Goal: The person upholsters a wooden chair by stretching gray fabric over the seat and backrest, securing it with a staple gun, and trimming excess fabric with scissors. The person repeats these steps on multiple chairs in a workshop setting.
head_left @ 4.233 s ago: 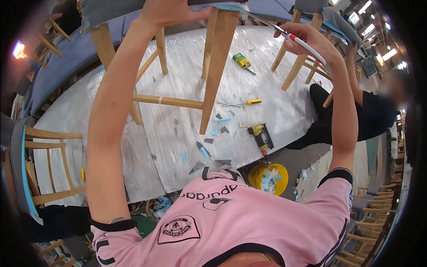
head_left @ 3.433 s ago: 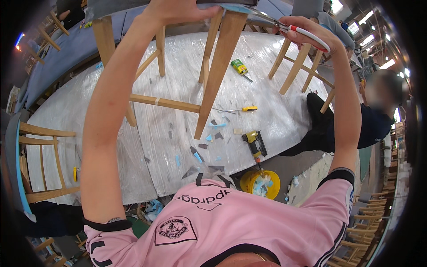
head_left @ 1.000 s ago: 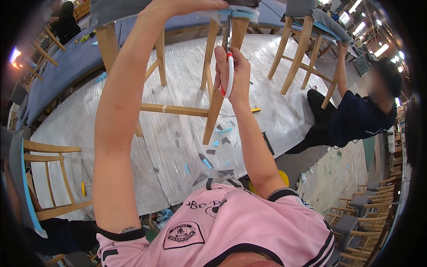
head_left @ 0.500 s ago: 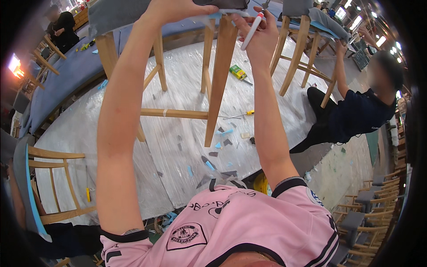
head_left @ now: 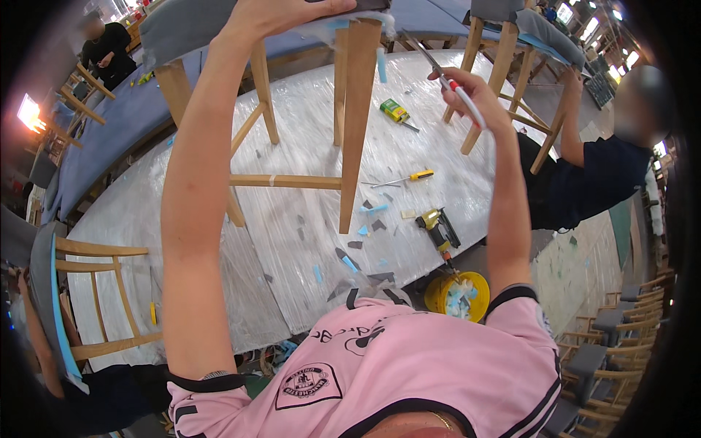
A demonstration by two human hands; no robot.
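Observation:
A wooden chair with a grey upholstered seat (head_left: 182, 29) stands before me. White padding (head_left: 314, 33) shows along the seat's underside, and a light-blue foam strip (head_left: 381, 66) hangs by its corner, near the front leg (head_left: 358, 124). My left hand (head_left: 281, 14) is closed over the seat edge, thumb laid along it; the top of the view cuts off part of it. My right hand (head_left: 471, 95), to the right of that corner, grips scissors (head_left: 423, 55) with a white-and-red handle. Their pointed blades aim up and left, apart from the chair.
On the plastic-wrapped table (head_left: 292, 248) lie a green-yellow box (head_left: 394, 109), a screwdriver (head_left: 420, 175), a staple gun (head_left: 438, 230) and scraps. A yellow bucket (head_left: 478, 296) of offcuts stands at its edge. Co-workers (head_left: 584, 175) handle chairs nearby; more chairs (head_left: 606, 343) stand right.
My right hand has drawn away from the seat corner, right and down, with the scissors. Their blades now show. The blue strip now hangs at the corner; staple gun and bucket have come into sight.

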